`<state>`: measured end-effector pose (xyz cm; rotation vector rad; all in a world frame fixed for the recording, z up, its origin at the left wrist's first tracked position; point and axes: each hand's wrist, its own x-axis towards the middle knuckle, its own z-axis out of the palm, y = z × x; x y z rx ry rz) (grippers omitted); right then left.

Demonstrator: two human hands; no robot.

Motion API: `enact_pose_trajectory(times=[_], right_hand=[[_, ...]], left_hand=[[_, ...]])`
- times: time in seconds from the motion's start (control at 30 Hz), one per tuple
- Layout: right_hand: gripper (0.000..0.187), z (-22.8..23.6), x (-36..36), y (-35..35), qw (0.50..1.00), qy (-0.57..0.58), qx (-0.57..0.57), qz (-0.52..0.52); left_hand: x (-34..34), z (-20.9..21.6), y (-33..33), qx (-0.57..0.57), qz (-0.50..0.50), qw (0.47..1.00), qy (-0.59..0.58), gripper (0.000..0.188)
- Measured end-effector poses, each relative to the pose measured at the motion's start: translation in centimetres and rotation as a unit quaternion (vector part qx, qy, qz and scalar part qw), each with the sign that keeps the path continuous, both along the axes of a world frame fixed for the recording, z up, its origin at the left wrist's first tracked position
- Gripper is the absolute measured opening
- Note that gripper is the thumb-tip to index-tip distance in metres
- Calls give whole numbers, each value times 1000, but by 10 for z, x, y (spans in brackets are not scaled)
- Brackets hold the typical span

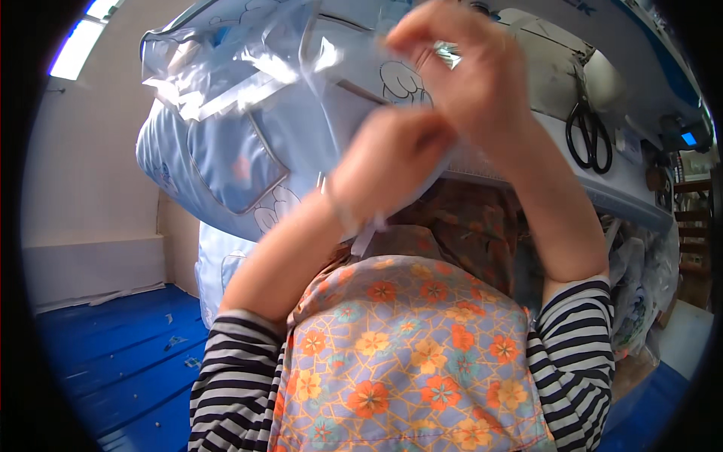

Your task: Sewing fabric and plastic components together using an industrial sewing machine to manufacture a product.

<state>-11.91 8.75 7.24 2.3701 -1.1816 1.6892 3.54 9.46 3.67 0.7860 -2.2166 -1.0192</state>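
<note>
Hovering close together over the light-blue fabric [316, 143], two hands show in my feed, both blurred. The left hand [395, 154] is curled narrow, its fingers up against the right wrist in my view, so I cannot tell whether it grips anything. The right hand [486, 83] arches with bent fingers above it; again, I cannot tell what it holds, if anything. The fabric bulges ahead and to the left, grey-piped with line drawings, and the hands and forearms block part of it from me. One shiny clear film [248, 75] lies across its upper part. One pale band [343, 207] circles the left wrist. Farther right I count one pair of black-handled scissors [587, 115] on the pale worktable [625, 181], one small device [687, 138] with a blue-lit screen, and one large pale machine body [625, 38]. Nearer me are two striped sleeves [233, 377] and one flowered apron [407, 346]; blue floor [105, 354] shows at left.
</note>
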Motion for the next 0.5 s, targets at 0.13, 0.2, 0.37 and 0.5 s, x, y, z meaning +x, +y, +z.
enact_pose_trajectory(times=[0.13,0.2,0.37,0.5], right_hand=[[10,-3,-14,14,977,-194,80,29],[12,-27,-11,39,977,-136,103,128],[30,-78,-11,65,980,-129,153,12],[38,-89,-9,57,980,-20,200,-9]], left_hand=[[-31,-15,-85,-170,54,974,-140,18],[-24,-20,-94,-39,61,982,-173,21],[-13,6,-69,49,52,985,-156,19],[-30,31,-95,-56,-13,984,-167,18]])
